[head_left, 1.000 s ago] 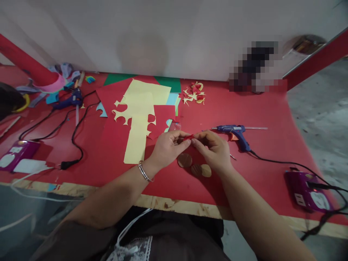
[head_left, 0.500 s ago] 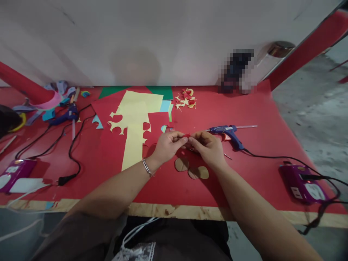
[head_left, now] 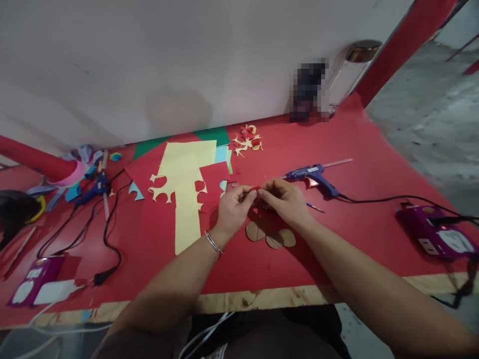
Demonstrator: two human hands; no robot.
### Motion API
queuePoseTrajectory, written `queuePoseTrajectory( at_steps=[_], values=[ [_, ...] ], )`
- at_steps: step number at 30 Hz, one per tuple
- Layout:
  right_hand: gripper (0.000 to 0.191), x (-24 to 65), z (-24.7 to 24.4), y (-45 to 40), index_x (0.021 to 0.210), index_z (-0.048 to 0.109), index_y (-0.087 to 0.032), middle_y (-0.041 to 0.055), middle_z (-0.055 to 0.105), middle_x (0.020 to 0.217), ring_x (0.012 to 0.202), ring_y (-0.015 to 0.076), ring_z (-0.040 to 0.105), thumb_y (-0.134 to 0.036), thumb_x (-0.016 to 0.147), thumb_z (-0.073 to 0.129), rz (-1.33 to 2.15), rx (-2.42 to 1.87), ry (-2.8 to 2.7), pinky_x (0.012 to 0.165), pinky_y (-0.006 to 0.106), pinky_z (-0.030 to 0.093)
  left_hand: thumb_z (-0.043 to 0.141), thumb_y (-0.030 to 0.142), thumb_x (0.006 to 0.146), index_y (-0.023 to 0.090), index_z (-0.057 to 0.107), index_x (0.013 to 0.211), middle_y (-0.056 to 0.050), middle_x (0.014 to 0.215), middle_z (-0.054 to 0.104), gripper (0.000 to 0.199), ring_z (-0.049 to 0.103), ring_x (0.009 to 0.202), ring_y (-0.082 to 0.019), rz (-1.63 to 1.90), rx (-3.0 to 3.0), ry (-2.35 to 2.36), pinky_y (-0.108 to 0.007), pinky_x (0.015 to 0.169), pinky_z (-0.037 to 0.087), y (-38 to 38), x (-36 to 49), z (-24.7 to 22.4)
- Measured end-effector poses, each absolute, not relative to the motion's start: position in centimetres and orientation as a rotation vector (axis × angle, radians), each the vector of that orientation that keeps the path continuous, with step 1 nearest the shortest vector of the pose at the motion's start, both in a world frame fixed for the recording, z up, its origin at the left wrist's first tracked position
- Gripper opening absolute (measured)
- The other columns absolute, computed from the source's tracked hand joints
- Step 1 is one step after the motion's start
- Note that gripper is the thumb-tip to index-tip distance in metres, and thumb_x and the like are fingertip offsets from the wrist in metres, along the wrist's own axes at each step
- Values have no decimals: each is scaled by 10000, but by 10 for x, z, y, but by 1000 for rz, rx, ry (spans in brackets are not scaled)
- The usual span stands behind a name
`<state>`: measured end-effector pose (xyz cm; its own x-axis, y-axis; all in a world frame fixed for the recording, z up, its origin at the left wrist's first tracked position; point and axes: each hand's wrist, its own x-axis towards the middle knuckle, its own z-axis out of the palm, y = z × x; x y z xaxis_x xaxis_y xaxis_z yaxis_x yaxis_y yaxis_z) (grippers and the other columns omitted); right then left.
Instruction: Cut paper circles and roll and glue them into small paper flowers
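Between the fingertips of my left hand (head_left: 235, 207) and my right hand (head_left: 285, 202) is a small red paper piece (head_left: 255, 189). Both hands pinch it from either side, and most of it is hidden by the fingers. Below them on the red table lie a round cardboard piece (head_left: 255, 231), a second cardboard disc (head_left: 273, 242) and a yellowish disc (head_left: 288, 238) overlapping it. A blue glue gun (head_left: 309, 173) with a clear stick rests just beyond my right hand. The tip of a thin pen-like tool (head_left: 316, 207) shows beside that hand.
Yellow paper (head_left: 187, 199) with round cutouts lies on red sheets at left. Paper scraps (head_left: 249, 139) sit at the back. Purple power boxes stand right (head_left: 436, 232) and left (head_left: 37, 279), with black cords. Another glue gun (head_left: 95, 188) is far left; a clear bottle (head_left: 354, 70) stands behind.
The view has turned and tilted a little, so the table sits at a slant. Both hands stay together on the red paper piece with little change in grip.
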<state>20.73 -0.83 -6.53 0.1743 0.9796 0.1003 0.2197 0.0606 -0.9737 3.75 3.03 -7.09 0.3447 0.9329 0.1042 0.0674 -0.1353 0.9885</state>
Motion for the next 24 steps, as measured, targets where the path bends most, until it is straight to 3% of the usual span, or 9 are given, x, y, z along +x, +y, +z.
queuePoseTrajectory(
  at_steps=[15,24],
  values=[
    [255,207,-60,-9,805,663,-215,18,682,731,640,152,585,-451,880,722,850,-1411,-1296,600,289,455,748,497,937,197,743,920,-36,791,780,301,762,717,-185,963,1489,965,-300,711,647,28,38,-68],
    [286,206,-61,-10,835,675,-213,21,692,742,635,157,604,-487,876,743,916,-1394,-1263,583,290,476,675,479,995,208,702,920,-39,812,740,283,698,731,-181,955,1614,1023,-286,691,567,27,37,-68]
  ],
)
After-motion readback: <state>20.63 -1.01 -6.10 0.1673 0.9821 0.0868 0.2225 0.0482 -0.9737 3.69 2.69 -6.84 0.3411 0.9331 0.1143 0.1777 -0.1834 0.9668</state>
